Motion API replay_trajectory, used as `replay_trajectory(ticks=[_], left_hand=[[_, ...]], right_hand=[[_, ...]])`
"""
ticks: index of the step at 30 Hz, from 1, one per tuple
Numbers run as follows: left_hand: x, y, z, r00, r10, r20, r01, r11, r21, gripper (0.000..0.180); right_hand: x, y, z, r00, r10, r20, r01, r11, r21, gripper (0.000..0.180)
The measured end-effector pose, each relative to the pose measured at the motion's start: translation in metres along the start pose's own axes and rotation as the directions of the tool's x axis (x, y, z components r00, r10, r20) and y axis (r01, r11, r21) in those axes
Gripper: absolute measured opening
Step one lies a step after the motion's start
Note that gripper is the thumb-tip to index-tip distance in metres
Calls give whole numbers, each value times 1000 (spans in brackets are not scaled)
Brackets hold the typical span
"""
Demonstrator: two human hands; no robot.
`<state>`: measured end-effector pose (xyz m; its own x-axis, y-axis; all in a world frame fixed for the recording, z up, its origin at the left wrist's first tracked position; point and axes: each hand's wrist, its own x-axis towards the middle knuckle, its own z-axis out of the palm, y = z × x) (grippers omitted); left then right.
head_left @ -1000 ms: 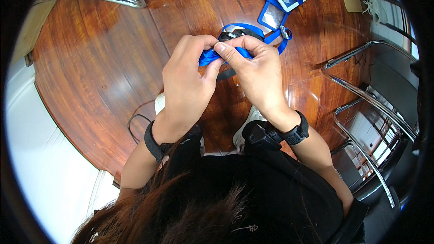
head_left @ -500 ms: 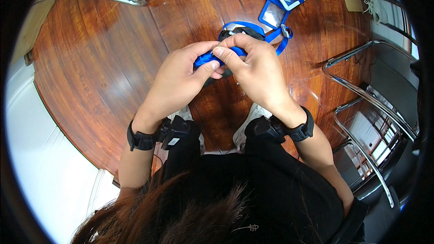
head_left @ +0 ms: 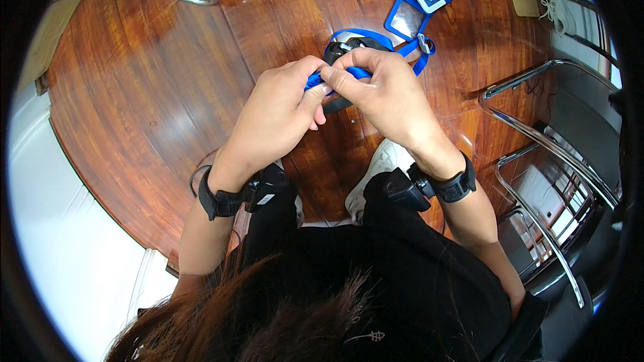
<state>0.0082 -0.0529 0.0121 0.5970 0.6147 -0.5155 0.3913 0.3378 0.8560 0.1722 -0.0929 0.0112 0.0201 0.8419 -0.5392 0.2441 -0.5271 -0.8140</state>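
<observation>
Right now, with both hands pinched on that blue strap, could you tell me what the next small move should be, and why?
Probably draw the hands slightly apart to pull the blue strap taut. The left hand and right hand pinch it at nearly the same spot, fingertips almost touching, so little of it shows between them. The rest trails in a loose loop toward the badge holder on the wooden floor.

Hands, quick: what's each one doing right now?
Left hand: closed, pinching the blue strap.
Right hand: closed on the same strap.

Blue lanyard strap [head_left: 333,78], pinched between fingers, above wooden floor
</observation>
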Motion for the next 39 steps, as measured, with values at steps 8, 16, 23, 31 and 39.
replay_trajectory(ticks=[8, 16, 23, 31, 39], left_hand=[[-3, -5, 5, 987, 151, -47, -137, 966, 221, 17], [-1, 0, 14, 987, -3, -159, 11, 999, 50, 19], [6, -6, 27, 939, 139, -316, -45, 956, 289, 20], [10, -8, 18, 929, 220, -297, -76, 900, 428, 19], [7, -11, 22, 948, 220, -232, -104, 899, 426, 21]], right_hand=[[-3, 2, -6, 1000, 5, 29, -8, 997, 81, 30], [0, 0, -3, 999, 15, -50, -10, 995, 95, 26], [0, -2, 5, 987, 31, -155, -21, 998, 62, 25], [11, 4, 4, 992, 22, -128, -10, 996, 90, 27], [-2, 5, 10, 967, 226, -118, -150, 880, 450, 21]])
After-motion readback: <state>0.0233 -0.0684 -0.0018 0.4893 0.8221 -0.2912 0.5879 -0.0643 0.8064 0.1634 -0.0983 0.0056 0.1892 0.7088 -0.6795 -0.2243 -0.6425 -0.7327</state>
